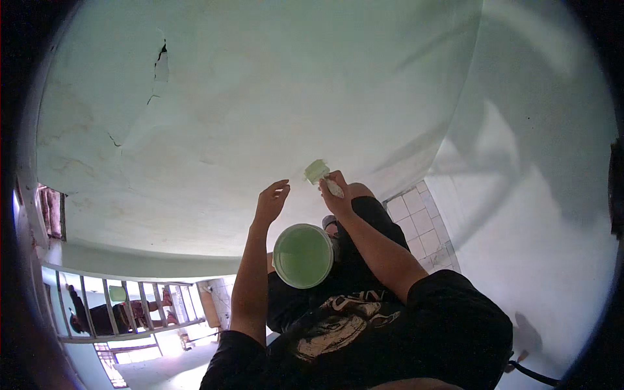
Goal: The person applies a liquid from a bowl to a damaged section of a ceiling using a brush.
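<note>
While the right hand (336, 195) pinches the handle of a paintbrush (316, 171) between its fingers, the broad green-coated head points toward the pale green wall (221, 130), though whether it touches cannot be told. The left hand (272, 201), just across from it, has its fingers loosely curled and slightly apart, gripping nothing visible. Below and between the forearms sits a round bucket (303, 286) of green paint (303, 255), close to the dark-clothed legs.

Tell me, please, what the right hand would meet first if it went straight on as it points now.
Probably the wall, with the brush in the right hand leading; depth is unclear, so they may be touching.
</note>
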The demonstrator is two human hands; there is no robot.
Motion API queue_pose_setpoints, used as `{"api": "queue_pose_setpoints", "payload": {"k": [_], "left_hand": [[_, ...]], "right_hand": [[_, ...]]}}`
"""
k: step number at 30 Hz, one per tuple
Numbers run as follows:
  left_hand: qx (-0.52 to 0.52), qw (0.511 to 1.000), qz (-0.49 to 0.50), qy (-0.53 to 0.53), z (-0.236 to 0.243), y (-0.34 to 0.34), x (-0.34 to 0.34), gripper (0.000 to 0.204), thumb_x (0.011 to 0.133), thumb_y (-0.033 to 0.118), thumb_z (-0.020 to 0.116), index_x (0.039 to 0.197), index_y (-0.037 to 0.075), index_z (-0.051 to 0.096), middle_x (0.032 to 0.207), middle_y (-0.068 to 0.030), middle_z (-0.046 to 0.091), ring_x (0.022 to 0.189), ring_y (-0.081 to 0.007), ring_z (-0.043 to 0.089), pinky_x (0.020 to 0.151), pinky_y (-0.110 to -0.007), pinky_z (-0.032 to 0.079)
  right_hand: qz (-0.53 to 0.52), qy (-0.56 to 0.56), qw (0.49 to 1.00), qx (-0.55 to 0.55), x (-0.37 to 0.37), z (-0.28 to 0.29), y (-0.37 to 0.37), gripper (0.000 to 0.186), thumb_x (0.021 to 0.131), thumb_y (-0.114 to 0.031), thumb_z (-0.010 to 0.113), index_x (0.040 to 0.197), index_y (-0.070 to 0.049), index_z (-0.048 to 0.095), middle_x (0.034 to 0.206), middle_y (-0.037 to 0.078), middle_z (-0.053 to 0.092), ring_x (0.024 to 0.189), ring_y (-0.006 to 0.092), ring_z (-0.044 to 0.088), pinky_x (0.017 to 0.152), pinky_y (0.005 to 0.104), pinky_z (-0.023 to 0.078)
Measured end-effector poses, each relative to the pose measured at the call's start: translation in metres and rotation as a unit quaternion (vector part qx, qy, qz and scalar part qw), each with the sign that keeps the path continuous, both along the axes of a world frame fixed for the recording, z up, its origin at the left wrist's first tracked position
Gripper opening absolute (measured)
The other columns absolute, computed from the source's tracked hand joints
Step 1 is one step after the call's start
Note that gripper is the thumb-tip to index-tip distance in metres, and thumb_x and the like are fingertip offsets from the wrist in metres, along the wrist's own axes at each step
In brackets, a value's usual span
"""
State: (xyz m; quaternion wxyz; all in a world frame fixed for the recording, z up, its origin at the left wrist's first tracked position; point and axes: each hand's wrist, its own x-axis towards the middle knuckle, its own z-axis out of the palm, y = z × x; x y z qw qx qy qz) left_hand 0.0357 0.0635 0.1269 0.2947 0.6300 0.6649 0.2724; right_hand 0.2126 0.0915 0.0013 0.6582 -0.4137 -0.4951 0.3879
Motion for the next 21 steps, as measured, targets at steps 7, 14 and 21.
{"api": "queue_pose_setpoints", "payload": {"k": [7, 14, 21], "left_hand": [[-0.019, 0.998, -0.036, -0.043, -0.018, 0.005, -0.005, 0.037, 0.091, 0.024, 0.059, 0.122, 0.003, 0.057, 0.100, -0.0128, 0.067, 0.083, -0.0195, 0.066, 0.075, -0.031, 0.052], [-0.212, 0.975, -0.014, -0.065, -0.030, -0.011, 0.002, 0.038, 0.093, 0.029, 0.053, 0.121, 0.003, 0.057, 0.100, -0.0135, 0.067, 0.085, -0.0191, 0.065, 0.076, -0.032, 0.051], [-0.329, 0.929, -0.165, 0.035, -0.027, -0.029, 0.000, 0.051, 0.095, 0.044, 0.044, 0.115, 0.002, 0.063, 0.111, -0.0174, 0.065, 0.098, -0.0257, 0.061, 0.090, -0.036, 0.046]], "right_hand": [[-0.014, 0.026, 1.000, 0.010, 0.007, 0.003, -0.001, 0.013, 0.088, -0.008, 0.061, 0.092, -0.007, 0.048, 0.071, 0.001, 0.058, 0.061, 0.0056, 0.056, 0.052, 0.0214, 0.046], [-0.013, 0.041, 0.999, -0.004, 0.009, -0.004, 0.000, 0.016, 0.087, -0.009, 0.064, 0.088, -0.006, 0.048, 0.070, 0.003, 0.058, 0.062, 0.0081, 0.057, 0.053, 0.0241, 0.046], [0.005, 0.016, 1.000, -0.010, 0.008, -0.004, 0.001, 0.017, 0.088, -0.010, 0.063, 0.087, -0.007, 0.047, 0.070, 0.001, 0.059, 0.062, 0.0057, 0.057, 0.050, 0.0215, 0.046]]}}
